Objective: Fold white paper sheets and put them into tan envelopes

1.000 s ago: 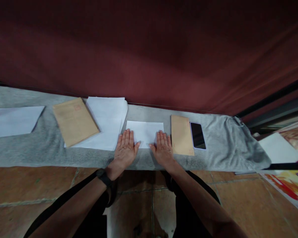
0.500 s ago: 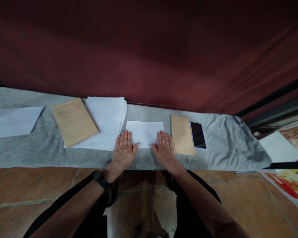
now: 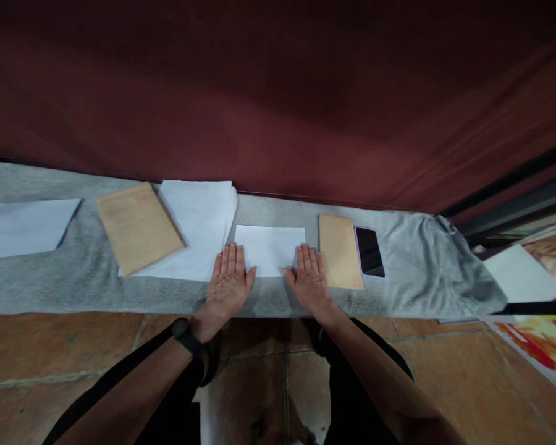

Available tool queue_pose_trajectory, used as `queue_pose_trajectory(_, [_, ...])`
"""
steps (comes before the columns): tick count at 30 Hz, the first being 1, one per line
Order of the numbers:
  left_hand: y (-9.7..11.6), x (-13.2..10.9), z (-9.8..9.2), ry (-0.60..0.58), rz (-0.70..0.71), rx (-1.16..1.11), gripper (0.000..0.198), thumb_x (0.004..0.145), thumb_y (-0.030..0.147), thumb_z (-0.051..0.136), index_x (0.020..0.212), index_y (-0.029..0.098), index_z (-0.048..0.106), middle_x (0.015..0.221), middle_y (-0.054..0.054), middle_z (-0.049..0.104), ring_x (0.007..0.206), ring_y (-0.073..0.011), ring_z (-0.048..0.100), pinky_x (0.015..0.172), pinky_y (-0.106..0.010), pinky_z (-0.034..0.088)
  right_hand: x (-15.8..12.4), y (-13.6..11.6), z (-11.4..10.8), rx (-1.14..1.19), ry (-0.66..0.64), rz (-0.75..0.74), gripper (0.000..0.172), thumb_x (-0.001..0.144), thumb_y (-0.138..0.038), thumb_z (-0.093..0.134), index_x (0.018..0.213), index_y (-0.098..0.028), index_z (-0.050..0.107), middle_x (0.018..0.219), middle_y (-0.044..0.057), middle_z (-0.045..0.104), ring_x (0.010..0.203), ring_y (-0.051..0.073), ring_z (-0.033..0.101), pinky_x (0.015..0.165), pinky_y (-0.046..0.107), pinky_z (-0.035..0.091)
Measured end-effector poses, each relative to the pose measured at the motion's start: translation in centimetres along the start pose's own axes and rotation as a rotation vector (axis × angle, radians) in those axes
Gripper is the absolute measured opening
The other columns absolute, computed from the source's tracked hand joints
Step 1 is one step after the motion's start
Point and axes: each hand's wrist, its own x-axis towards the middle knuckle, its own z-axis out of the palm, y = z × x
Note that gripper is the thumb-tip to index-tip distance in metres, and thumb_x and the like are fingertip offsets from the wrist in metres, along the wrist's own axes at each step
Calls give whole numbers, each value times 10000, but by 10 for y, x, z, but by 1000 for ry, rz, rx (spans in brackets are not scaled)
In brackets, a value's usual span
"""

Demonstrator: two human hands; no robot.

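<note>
A folded white sheet of paper (image 3: 271, 250) lies flat on the grey cloth in front of me. At its left edge rests my left hand (image 3: 228, 281), palm down with the fingers stretched out. My right hand (image 3: 309, 278) lies flat the same way at the right edge, its fingers beside a brown envelope (image 3: 340, 250). Neither hand holds anything. Left of my left hand are larger white sheets (image 3: 201, 222), partly covered by a stack of brown envelopes (image 3: 139, 228).
A phone (image 3: 370, 252) lies right of the single envelope. Another white paper (image 3: 25, 228) is at the far left. The narrow surface has a grey cloth (image 3: 417, 266) over it, with a dark red wall or curtain (image 3: 278, 123) behind. Printed boards (image 3: 537, 346) stand at the lower right.
Both hands have slid slightly outward, the left to the left and the right to the right. The paper and the other things stay in place.
</note>
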Motion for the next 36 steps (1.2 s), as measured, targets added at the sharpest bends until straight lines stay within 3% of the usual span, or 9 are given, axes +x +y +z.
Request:
queue_pose_trajectory(17, [-2, 0, 0, 8, -3, 23, 671, 1024, 370, 339, 1546, -51, 335, 1626, -281, 314, 1556, -356, 237, 1274, -541, 201, 1, 2, 0, -14, 31, 7, 740, 1056, -494, 410, 1566, 34, 322, 1632, 252, 319, 1533, 352, 287, 1264, 538, 155])
queue_pose_trajectory(23, [10, 4, -3, 40, 52, 1, 645, 1030, 335, 311, 1575, -10, 293, 1646, -245, 302, 1569, -322, 209, 1277, -532, 207, 6, -7, -8, 85, -12, -35, 714, 1082, -492, 305, 1589, 10, 278, 1658, 222, 276, 1564, 328, 223, 1272, 532, 172])
queue_pose_trajectory(29, [31, 6, 2, -54, 208, -19, 627, 1003, 229, 290, 1588, 7, 254, 1668, -209, 279, 1583, -270, 160, 1284, -491, 227, 5, -29, -11, 254, -121, -192, 679, 1090, -495, 212, 1616, -67, 252, 1689, 140, 240, 1588, 253, 151, 1298, 477, 148])
queue_pose_trajectory(36, [36, 20, 7, -189, 199, 21, 618, 987, 181, 239, 1577, 5, 291, 1675, -193, 277, 1584, -275, 151, 1283, -484, 219, 18, -39, -9, 271, -204, -156, 645, 1095, -457, 201, 1604, -72, 296, 1689, 134, 241, 1583, 247, 176, 1306, 461, 116])
